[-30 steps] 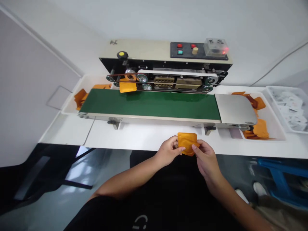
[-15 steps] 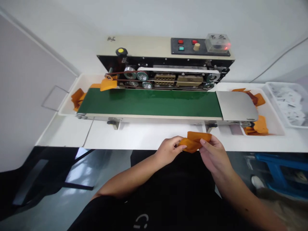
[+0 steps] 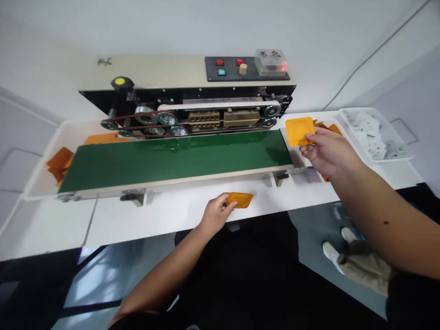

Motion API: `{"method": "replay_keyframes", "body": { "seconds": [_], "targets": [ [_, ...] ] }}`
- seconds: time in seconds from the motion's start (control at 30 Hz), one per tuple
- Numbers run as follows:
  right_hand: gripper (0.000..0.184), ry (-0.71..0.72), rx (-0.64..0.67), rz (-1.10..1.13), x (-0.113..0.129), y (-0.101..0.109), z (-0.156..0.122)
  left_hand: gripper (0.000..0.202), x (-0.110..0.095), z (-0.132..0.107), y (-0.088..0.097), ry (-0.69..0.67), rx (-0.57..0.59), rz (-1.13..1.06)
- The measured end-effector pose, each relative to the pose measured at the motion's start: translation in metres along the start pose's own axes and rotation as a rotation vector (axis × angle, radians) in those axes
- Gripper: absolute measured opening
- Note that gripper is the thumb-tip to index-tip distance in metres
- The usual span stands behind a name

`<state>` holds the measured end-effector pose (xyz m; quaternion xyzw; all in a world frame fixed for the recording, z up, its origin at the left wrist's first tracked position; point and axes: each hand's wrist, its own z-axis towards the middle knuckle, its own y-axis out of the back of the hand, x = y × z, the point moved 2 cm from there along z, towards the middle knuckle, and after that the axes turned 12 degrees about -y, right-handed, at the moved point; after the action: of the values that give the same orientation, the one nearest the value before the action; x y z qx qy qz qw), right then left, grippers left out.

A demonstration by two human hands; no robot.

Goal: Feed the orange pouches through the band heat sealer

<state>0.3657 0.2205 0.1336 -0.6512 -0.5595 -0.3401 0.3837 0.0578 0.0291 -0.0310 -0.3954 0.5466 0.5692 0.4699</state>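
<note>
My left hand (image 3: 216, 213) pinches a small orange pouch (image 3: 242, 200) by its left edge, low over the front of the white table. Farther right and higher, my right hand (image 3: 328, 149) holds another orange pouch (image 3: 298, 130) upright by its lower right corner. That pouch is in front of the right end of the band sealing machine (image 3: 158, 75), over the metal plate (image 3: 292, 153) beside the green conveyor belt (image 3: 178, 158). The machine's rollers and brass blocks (image 3: 204, 119) face me above the belt.
At the belt's left end, a white bin (image 3: 37, 176) holds orange pouches (image 3: 61, 162). A bin of orange pouches, partly hidden by my right arm, stands on the right. Beside it a clear bin (image 3: 395, 158) contains white packets (image 3: 366, 130). Another person's shoes (image 3: 332, 254) show at lower right.
My hands have parted. The right one has carried its pouch up and right to the machine's right end, while the left keeps its pouch low. The view has swung right.
</note>
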Motion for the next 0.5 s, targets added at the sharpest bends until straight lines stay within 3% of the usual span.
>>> {"method": "replay_keyframes", "body": {
  "seconds": [0.17, 0.5],
  "targets": [
    [0.015, -0.020, -0.104, -0.004, 0.009, 0.000, 0.027, 0.019, 0.010, 0.001, 0.003, -0.013, 0.022, 0.051],
    [0.022, 0.051, -0.045, -0.080, 0.001, 0.007, 0.010, 0.019, 0.020, 0.005, 0.005, 0.004, 0.014, 0.015]
  ]
}}
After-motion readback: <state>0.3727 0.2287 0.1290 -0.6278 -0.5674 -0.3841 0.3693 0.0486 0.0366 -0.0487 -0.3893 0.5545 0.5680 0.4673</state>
